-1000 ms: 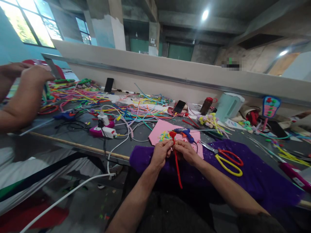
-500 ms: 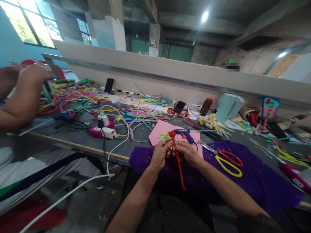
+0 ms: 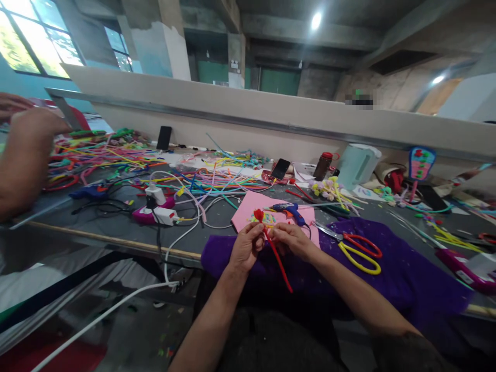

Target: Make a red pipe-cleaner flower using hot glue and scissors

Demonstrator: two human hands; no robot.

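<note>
A red pipe cleaner [image 3: 279, 266] hangs from between my hands, its upper end bunched into a small red knot or flower shape. My left hand [image 3: 248, 245] is closed, pinching it just below the bunched end. Close on the other side, my right hand [image 3: 292, 240] has its fingers pinched at the red stem; part of its grip is hidden. Under and behind the hands lies a pink sheet [image 3: 246, 204] with small yellow and green bits on it. A blue glue gun [image 3: 296, 213] rests on the sheet, beyond my right hand.
Scissors [image 3: 358, 253] with red and yellow handles lie on purple cloth [image 3: 403, 279] at the right. A power strip [image 3: 165, 213] with cables sits left. Many loose pipe cleaners [image 3: 217, 178], a phone [image 3: 280, 169] and a bottle [image 3: 323, 165] stand behind. A co-worker's arm [image 3: 29, 150] is far left.
The bunched red end has shifted left and tipped away from upright with my left hand. My right hand's fingers have moved slightly apart from the left. The camera view has turned a little.
</note>
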